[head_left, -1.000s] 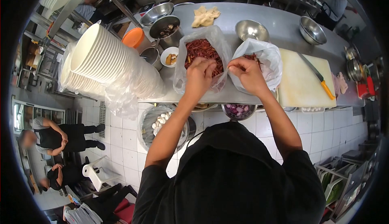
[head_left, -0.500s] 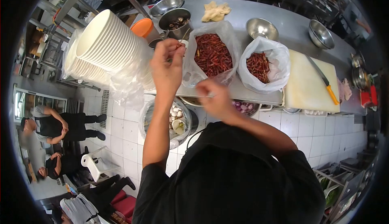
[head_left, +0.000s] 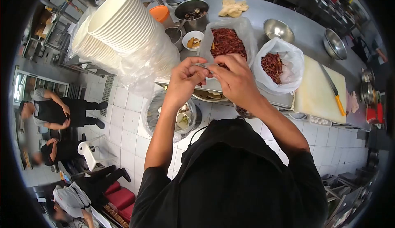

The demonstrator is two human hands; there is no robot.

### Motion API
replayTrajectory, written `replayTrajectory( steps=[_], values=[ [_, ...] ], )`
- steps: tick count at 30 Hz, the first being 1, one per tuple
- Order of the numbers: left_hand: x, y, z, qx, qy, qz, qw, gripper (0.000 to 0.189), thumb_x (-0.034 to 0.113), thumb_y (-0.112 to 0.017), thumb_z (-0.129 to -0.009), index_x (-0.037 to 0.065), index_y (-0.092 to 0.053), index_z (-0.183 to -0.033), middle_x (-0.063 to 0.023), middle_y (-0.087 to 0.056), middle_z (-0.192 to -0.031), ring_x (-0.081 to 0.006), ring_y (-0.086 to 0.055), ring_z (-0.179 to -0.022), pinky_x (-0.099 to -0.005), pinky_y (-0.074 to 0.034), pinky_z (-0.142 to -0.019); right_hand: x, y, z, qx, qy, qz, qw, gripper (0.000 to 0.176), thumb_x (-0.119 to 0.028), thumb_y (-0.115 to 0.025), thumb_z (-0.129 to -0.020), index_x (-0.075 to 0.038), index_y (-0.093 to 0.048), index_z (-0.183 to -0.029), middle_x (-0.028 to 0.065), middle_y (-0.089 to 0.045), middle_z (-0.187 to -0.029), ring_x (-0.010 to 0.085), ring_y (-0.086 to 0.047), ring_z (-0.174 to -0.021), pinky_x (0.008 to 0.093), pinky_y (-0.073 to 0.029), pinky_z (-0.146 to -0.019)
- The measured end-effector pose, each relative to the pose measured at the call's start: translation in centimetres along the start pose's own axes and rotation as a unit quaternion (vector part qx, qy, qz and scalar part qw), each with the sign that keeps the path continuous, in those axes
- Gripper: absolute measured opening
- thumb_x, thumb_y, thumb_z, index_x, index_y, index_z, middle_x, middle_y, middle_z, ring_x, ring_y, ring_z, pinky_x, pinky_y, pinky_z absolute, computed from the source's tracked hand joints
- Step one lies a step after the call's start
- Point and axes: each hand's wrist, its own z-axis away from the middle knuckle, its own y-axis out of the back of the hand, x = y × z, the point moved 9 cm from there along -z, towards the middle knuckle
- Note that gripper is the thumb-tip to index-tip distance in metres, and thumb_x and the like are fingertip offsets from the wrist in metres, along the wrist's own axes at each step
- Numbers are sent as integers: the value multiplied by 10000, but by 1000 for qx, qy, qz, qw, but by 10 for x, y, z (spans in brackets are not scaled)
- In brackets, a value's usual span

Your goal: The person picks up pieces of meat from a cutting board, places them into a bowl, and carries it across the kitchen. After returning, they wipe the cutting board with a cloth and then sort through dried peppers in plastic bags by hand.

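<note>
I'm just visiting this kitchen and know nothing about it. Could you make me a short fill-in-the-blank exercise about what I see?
1. The number of plastic bags holding chilies is ____.
2. Those chilies are mostly dark ____ in colour.
3. Between the left hand and the right hand, the one nearer the stacked white tubs is the ____.
4. The knife lies on the cutting board, to the ____ of the bags as pictured.

Missing words: two; red; left; right.
</note>
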Motion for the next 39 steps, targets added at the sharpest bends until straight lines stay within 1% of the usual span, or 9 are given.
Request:
replayTrajectory(
  steps=[11,17,20,23,30,34,35,37,39],
  values=[
    [-7,-35,-7,11,-37,-94,995,107,-5,-694,-880,-44,-690,-980,-66,-704,-863,-97,-625,-748,-254,-505,-665,55,10,30,-17,-192,-120,974,77,-22,-623,-840,-19,-664,-905,83,-621,-851,261,-599,-805,382,-462,-728],
    [-26,-57,-16,-116,-1,169,979,122,-43,-677,-873,-45,-691,-994,-78,-703,-838,-118,-646,-765,-268,-514,-715,87,-19,67,-113,-420,-502,747,137,-96,-613,-931,7,-657,-1010,28,-633,-832,106,-551,-762,270,-465,-730],
    [-29,-61,-29,-117,2,148,982,132,-33,-687,-865,-47,-692,-996,-88,-707,-853,-129,-649,-768,-274,-517,-733,100,-13,74,-59,-426,-515,741,136,-108,-593,-953,2,-657,-1000,28,-623,-798,112,-552,-734,257,-466,-720],
    [-29,-50,-69,-24,-10,-58,998,149,36,-718,-864,-49,-705,-985,-91,-715,-926,-129,-659,-792,-259,-515,-754,131,6,88,37,-452,-468,758,149,-124,-569,-973,-2,-647,-1010,30,-622,-789,109,-554,-719,259,-466,-708],
    [9,-27,-101,97,-220,-210,948,176,78,-737,-842,19,-740,-1008,-116,-697,-1109,-183,-653,-995,-297,-495,-843,139,62,99,266,-422,-309,810,146,-150,-568,-994,-21,-626,-1028,22,-619,-808,102,-563,-736,250,-467,-706],
    [88,-18,-58,138,-292,-176,930,190,49,-736,-834,9,-736,-1021,-126,-684,-1146,-187,-639,-1038,-306,-490,-860,90,3,78,200,-357,-301,861,137,-153,-568,-996,-32,-624,-1025,24,-605,-840,114,-566,-770,259,-473,-717],
    [105,-23,-51,135,-304,-163,929,186,41,-730,-838,1,-732,-1020,-127,-682,-1150,-187,-637,-1044,-302,-490,-862,69,-18,66,138,-313,-229,911,134,-137,-567,-984,-22,-611,-1036,53,-617,-863,152,-589,-799,317,-498,-730],
    [128,-31,-36,129,-327,-138,926,177,24,-719,-846,-16,-724,-1018,-129,-677,-1157,-189,-632,-1056,-292,-488,-866,31,-105,63,-76,-289,-363,882,233,-123,-629,-898,0,-603,-1095,155,-657,-1009,306,-637,-951,411,-495,-863],
    [132,-32,-30,128,-322,-156,925,175,12,-712,-852,-29,-714,-1021,-129,-676,-1155,-192,-630,-1056,-291,-487,-884,-11,-144,61,-138,-114,-208,962,326,-131,-644,-847,-17,-613,-1150,213,-658,-1077,375,-635,-1030,504,-472,-914]
  ],
)
